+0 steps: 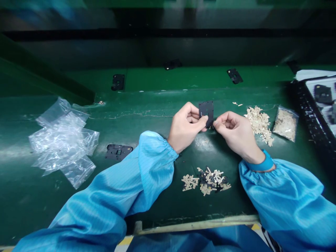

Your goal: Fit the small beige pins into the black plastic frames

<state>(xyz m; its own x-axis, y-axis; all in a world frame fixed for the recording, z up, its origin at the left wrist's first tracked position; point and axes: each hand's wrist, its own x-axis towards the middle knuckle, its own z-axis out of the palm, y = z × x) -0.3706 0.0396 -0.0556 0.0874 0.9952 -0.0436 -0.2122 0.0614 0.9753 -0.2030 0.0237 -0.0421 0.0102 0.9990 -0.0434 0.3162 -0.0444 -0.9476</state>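
My left hand (pixel 187 126) grips a flat black plastic part (pixel 206 109) with small cutouts, held upright above the green table. The thumb lies across its face. Close by its lower right corner, my right hand (pixel 233 131) has thumb and forefinger pinched together; whatever is between them is too small to make out. To the right of that hand lies a heap of small cream-coloured pieces (pixel 258 122). Below both hands, a second pile of small pale and black strips (pixel 210 180) is spread on the table.
Clear plastic bags (pixel 65 143) are piled at left. A similar black part (pixel 119 152) lies by my left sleeve, and others (pixel 118 82) are farther back. At right are a zip bag of pale pieces (pixel 285 124) and a black tray (pixel 309 108) holding black parts.
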